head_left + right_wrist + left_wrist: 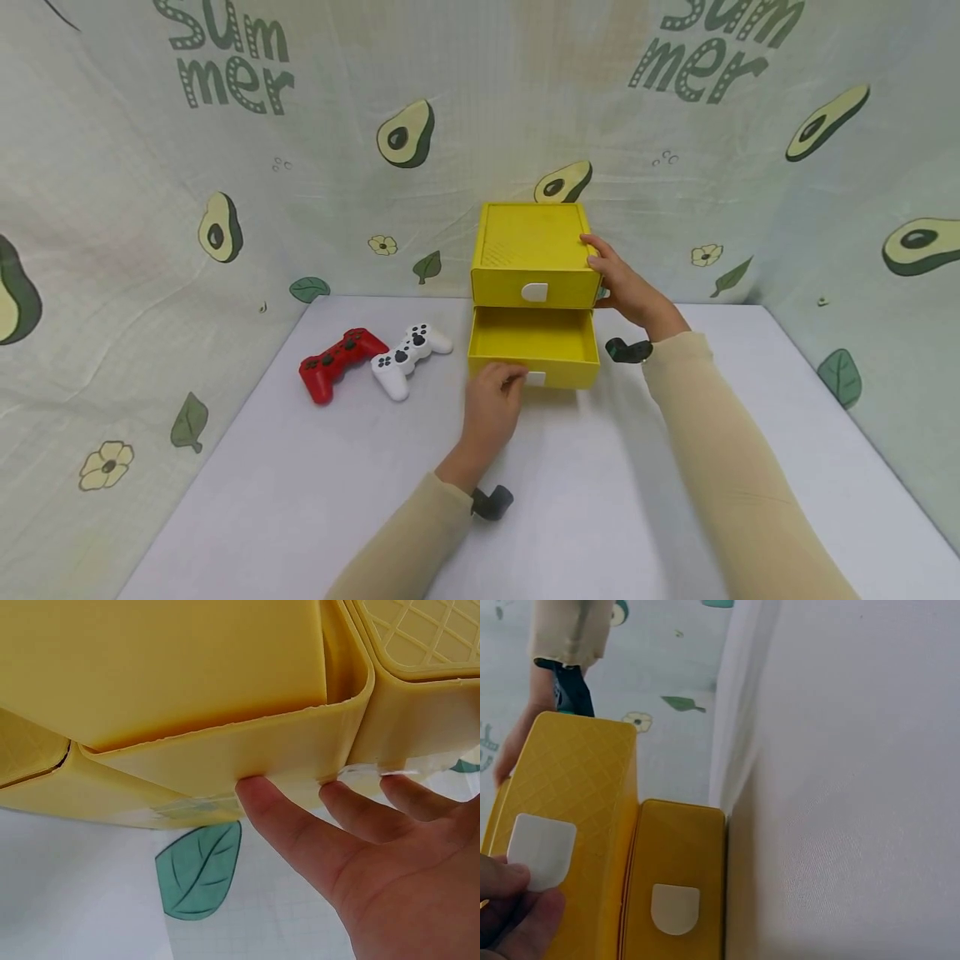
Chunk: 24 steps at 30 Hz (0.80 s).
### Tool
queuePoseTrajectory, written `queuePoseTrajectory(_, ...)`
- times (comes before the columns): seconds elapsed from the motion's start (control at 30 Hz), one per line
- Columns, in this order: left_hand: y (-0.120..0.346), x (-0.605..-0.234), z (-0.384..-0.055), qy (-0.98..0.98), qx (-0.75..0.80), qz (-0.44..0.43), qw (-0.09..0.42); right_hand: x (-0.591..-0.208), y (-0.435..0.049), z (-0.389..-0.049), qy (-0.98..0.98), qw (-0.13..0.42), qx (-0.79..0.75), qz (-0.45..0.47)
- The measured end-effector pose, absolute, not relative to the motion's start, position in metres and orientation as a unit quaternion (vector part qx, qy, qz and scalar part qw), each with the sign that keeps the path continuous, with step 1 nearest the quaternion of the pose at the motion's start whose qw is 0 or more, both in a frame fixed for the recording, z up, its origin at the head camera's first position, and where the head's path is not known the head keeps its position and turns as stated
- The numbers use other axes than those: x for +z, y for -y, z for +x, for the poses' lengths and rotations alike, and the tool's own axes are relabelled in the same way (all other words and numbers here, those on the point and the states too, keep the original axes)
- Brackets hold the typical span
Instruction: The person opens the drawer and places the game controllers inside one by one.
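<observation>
A yellow drawer cabinet (535,237) stands at the back of the white table. Its middle drawer (562,372) is pulled out toward me, and the yellow floor inside shows. My left hand (491,406) pinches the drawer's white tab handle (544,847) between thumb and finger. Fingers extended, my right hand (628,287) rests against the cabinet's right side, with fingertips at its upper edge; in the right wrist view those fingertips (255,789) press on the yellow side wall. Below the pulled drawer, the bottom drawer (676,855) is closed, and the top drawer (495,287) is closed too.
Left of the cabinet lie a red game controller (337,365) and a white game controller (403,358), side by side with their ends close together. Cloth (337,167) printed with avocados hangs behind the table (300,500) and along both sides.
</observation>
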<state>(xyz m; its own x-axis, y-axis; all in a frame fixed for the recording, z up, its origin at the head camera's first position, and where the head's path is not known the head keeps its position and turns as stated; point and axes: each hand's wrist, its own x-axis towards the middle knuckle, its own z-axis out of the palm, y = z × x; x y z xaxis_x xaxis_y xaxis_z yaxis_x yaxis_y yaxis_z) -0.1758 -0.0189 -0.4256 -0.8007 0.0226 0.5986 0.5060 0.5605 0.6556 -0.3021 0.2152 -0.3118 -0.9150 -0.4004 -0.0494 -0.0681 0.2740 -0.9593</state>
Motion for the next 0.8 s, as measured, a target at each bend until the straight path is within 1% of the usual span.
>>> queuePoseTrajectory(0.27, 0.019, -0.423, -0.173, 0.842, -0.443, -0.155, 0.265, -0.315, -0.216, -0.304, -0.781, 0.142, -0.590, -0.150)
queuePoseTrajectory(0.53, 0.023, -0.418, -0.170, 0.862, -0.419, -0.151, 0.244, -0.316, -0.216, -0.303, -0.781, 0.143, -0.589, -0.151)
queuePoseTrajectory(0.8, 0.033, -0.413, -0.172, 0.847, -0.429, -0.157, 0.272, -0.314, -0.217, -0.304, -0.783, 0.142, -0.586, -0.151)
